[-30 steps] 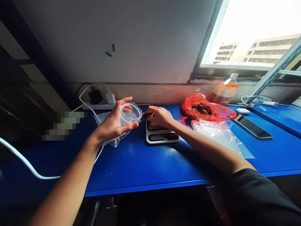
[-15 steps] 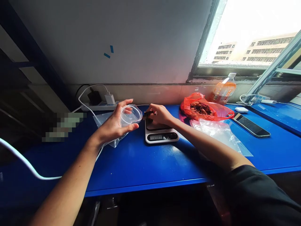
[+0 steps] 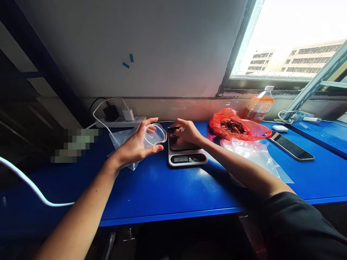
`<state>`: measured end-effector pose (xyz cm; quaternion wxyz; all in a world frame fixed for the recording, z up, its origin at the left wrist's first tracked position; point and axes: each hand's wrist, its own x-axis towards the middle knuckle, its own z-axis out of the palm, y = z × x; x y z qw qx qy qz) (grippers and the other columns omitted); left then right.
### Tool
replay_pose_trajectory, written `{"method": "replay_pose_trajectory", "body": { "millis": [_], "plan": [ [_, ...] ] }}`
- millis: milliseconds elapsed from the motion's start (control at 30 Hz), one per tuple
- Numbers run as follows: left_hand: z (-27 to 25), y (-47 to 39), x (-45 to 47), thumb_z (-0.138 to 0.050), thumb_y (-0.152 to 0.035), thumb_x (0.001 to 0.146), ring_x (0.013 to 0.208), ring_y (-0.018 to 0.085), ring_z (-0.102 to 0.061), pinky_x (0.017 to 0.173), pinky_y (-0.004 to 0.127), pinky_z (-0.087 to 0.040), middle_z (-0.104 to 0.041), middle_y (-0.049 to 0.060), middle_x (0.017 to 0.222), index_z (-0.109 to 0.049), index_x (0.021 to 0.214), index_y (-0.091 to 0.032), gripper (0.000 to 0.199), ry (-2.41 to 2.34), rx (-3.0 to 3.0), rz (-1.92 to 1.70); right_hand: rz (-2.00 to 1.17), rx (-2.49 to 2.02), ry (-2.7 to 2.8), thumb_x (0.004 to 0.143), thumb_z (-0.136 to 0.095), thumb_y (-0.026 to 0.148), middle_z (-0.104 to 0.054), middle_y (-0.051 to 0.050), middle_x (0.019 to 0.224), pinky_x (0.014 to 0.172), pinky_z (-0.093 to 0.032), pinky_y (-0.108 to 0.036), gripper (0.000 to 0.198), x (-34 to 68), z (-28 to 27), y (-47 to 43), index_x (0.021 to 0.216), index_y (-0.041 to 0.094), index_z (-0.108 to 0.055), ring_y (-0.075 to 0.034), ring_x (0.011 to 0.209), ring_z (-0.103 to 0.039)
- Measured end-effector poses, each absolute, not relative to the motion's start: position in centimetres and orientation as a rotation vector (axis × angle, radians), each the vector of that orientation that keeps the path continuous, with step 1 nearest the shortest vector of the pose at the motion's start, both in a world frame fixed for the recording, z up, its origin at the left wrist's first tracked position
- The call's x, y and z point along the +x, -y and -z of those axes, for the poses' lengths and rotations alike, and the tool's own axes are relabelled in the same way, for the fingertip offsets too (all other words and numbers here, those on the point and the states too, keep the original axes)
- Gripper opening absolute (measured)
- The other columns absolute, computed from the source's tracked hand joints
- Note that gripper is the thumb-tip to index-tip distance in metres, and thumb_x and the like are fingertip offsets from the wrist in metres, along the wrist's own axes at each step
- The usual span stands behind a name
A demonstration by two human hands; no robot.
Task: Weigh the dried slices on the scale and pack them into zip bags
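My left hand [image 3: 139, 142] is curled around a clear plastic bag [image 3: 161, 132], with a round clear rim showing in its mouth; whether the rim belongs to a separate cup I cannot tell. My right hand [image 3: 187, 132] is closed on dark dried pieces [image 3: 172, 129] that look like dried peel, just above the plate of a white kitchen scale [image 3: 171, 161]. Its digital display is lit. Right of the scale, more reddish-brown dried pieces [image 3: 233, 126] lie in a red plastic bag [image 3: 255, 133].
Flat clear zip bags [image 3: 255, 162] lie beneath my right forearm, and another clear bag [image 3: 119, 138] beneath my left hand. At right are a phone [image 3: 292, 146], a white earbud case [image 3: 280, 129] and an orange drink bottle [image 3: 259, 105]. A power strip [image 3: 139, 122] with chargers sits along the wall.
The digits on the scale's display have changed. Both hands keep nearly the same poses and holds; the whole view has shifted slightly.
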<state>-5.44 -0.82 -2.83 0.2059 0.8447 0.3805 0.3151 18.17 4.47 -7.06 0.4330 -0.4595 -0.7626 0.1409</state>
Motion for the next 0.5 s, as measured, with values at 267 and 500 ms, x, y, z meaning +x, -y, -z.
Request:
{"method": "replay_pose_trajectory", "body": {
  "millis": [267, 500],
  "plan": [
    [3.8, 0.6, -4.9, -0.07, -0.046, 0.074, 0.118, 0.03, -0.054, 0.099, 0.05, -0.048, -0.044, 0.014, 0.138, -0.03, 0.141, -0.025, 0.081, -1.046, 2.451, -0.809, -0.483, -1.015, 1.707, 0.071, -0.059, 0.011, -0.073, 0.0, 0.082, 0.071, -0.052, -0.026, 0.014, 18.1, 6.5, -3.9, 0.082, 0.018, -0.064, -0.013, 0.072, -0.066],
    [5.3, -0.1, -4.2, -0.076, -0.056, 0.069, 0.122, 0.035, -0.052, 0.1, 0.055, -0.046, -0.037, 0.017, 0.146, -0.024, 0.144, -0.027, 0.096, -0.935, 2.371, -0.993, -0.576, -0.696, 1.537, 0.071, -0.063, 0.02, -0.071, -0.003, 0.095, 0.07, -0.053, -0.027, 0.011, 17.0, 2.0, -0.9, 0.08, 0.019, -0.056, -0.012, 0.077, -0.065]
  ]
}}
